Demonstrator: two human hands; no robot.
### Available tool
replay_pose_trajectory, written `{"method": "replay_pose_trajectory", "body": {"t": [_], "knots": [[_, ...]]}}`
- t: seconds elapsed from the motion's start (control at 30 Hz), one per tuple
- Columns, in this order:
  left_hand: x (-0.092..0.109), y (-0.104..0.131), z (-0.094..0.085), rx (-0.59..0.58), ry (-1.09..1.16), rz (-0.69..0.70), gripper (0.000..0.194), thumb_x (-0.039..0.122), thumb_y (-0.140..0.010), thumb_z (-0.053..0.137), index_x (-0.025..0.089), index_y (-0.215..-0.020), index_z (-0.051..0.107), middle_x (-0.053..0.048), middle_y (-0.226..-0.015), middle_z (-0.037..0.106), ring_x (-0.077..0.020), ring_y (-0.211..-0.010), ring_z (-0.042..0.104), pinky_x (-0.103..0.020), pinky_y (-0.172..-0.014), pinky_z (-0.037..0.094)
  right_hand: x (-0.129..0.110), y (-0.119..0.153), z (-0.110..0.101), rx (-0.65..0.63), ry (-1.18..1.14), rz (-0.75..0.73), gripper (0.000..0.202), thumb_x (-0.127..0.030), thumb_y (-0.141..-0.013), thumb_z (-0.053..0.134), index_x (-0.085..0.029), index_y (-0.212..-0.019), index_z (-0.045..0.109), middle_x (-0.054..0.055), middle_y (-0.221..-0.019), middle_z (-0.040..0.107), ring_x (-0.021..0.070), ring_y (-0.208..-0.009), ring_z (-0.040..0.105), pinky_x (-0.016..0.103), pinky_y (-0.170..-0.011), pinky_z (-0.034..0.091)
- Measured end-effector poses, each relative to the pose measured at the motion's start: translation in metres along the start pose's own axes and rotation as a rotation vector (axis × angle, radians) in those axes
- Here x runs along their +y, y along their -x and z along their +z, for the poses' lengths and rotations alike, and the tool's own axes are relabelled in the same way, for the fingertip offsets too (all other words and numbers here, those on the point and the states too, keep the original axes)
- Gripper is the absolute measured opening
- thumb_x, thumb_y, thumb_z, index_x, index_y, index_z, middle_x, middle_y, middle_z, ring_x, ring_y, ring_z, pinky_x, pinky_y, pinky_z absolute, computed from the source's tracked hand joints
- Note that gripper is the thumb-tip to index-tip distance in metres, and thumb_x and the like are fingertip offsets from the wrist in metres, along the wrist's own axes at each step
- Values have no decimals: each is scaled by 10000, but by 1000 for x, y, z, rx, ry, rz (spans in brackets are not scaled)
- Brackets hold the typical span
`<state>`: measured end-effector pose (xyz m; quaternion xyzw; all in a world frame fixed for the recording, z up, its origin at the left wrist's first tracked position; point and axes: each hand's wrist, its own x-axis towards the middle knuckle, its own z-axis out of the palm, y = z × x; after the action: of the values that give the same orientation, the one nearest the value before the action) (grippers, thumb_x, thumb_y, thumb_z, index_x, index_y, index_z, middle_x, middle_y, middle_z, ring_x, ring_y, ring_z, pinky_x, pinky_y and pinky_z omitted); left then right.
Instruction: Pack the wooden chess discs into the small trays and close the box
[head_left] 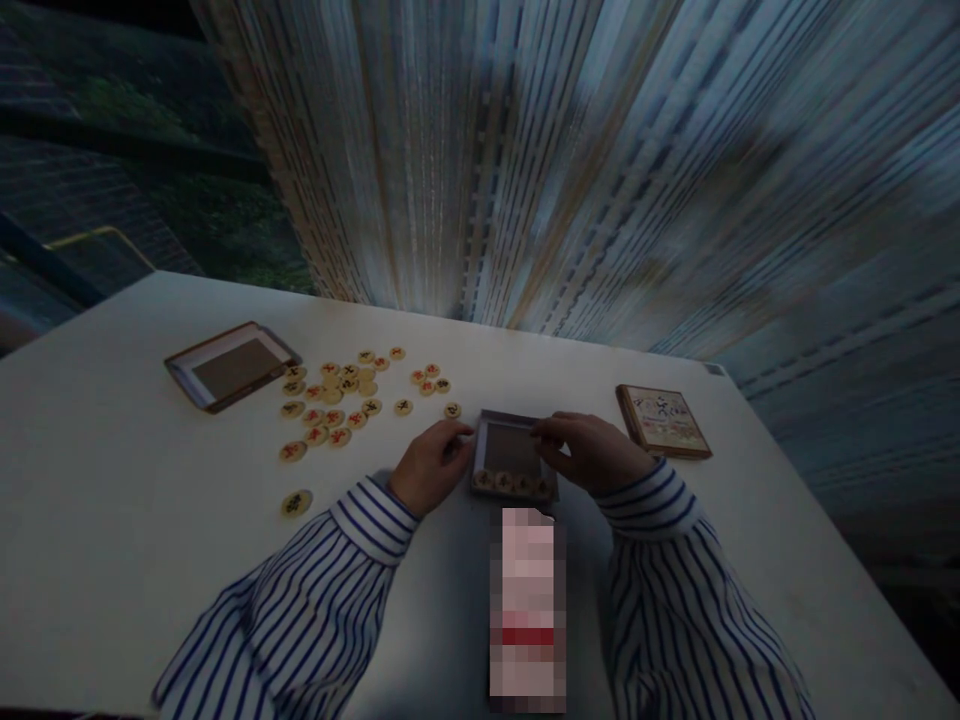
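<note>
Below me on the white table is a small open box with a grey inside. Several round Chinese chess pieces stand in a row along its near wall. At the box's left wall is my left hand, its fingers curled in with the tips beside the rim; whether they hold anything is hidden. My right hand reaches over the right wall, thumb and fingers drawn together above the inside. What they pinch, if anything, does not show. Left of the box, loose Chinese chess pieces with red or black characters lie scattered, some overlapping.
A shallow open lid or tray lies at the far left. To the right is a closed box with a printed top. A blurred-out upright item is nearest me. A striped curtain hangs behind the table's back edge.
</note>
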<state>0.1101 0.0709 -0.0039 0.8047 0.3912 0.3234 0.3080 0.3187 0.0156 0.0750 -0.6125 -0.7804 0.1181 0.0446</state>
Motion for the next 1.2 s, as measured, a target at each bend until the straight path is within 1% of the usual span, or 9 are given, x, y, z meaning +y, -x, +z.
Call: {"method": "replay_pose_trajectory", "body": {"t": [0.07, 0.17, 0.27, 0.37, 0.47, 0.7, 0.93, 1.07, 1.2], "knots": [[2, 3, -1, -13, 14, 3, 198, 223, -784, 485, 142, -935, 585, -48, -809, 638, -136, -694, 605, -274, -679, 500, 5, 11, 6, 46, -18, 28, 248, -197, -808, 472, -157, -987, 638, 70, -852, 660, 156, -725, 606, 273, -674, 455], [5, 10, -3, -45, 34, 30, 240, 244, -787, 494, 141, -992, 566, -70, -885, 645, -148, -758, 621, -296, -720, 513, 12, 30, 23, 165, -62, 87, 274, -217, -805, 477, -149, -1037, 607, 75, -834, 651, 165, -714, 598, 305, -678, 470], [6, 21, -6, -98, 24, 75, 335, 301, -781, 535, 161, -1085, 530, -104, -1058, 623, -183, -917, 613, -349, -815, 504, 17, 47, 45, 312, -170, 154, 315, -269, -810, 477, -146, -1085, 571, 83, -846, 645, 172, -719, 593, 332, -683, 486], [4, 31, -7, -110, -46, 126, 469, 317, -733, 608, 173, -1162, 485, -125, -1175, 576, -231, -1082, 542, -424, -928, 443, 23, 57, 64, 385, -278, 198, 373, -322, -802, 490, -148, -1127, 546, 101, -871, 646, 192, -764, 605, 355, -693, 499], [0, 38, -5, -100, -94, 181, 543, 305, -712, 636, 186, -1206, 446, -127, -1188, 567, -242, -1102, 527, -447, -935, 437, 28, 62, 76, 338, -399, 138, 413, -349, -789, 512, -169, -1161, 526, 102, -924, 648, 179, -758, 610, 345, -687, 513], [-6, 39, 2, -79, -153, 219, 476, 273, -753, 588, 180, -1200, 452, -123, -1117, 605, -237, -1042, 563, -420, -876, 479, 34, 63, 83, 291, -413, 3, 480, -323, -746, 574, -161, -1193, 513, 125, -998, 645, 213, -894, 600, 373, -793, 498], [-7, 36, 3, -54, -178, 195, 410, 274, -768, 567, 170, -1159, 499, -114, -1071, 632, -227, -995, 591, -393, -845, 497, 32, 59, 87, 323, -345, 56, 436, -311, -761, 551, -157, -1168, 538, 132, -1023, 643, 224, -920, 602, 380, -798, 498], [-5, 34, 4, -34, -175, 181, 396, 279, -774, 558, 181, -1154, 507, -109, -1070, 638, -229, -990, 595, -398, -843, 497, 33, 56, 88, 318, -320, 52, 420, -318, -783, 534, -176, -1177, 533, 117, -1021, 645, 217, -918, 604, 374, -790, 504], [-5, 33, 4, -10, -180, 198, 373, 261, -782, 547, 169, -1142, 514, -113, -1052, 644, -228, -980, 599, -389, -833, 503, 31, 53, 88, 350, -300, 58, 406, -320, -796, 511, -161, -1168, 535, 120, -1013, 646, 212, -912, 602, 370, -794, 500]]}}
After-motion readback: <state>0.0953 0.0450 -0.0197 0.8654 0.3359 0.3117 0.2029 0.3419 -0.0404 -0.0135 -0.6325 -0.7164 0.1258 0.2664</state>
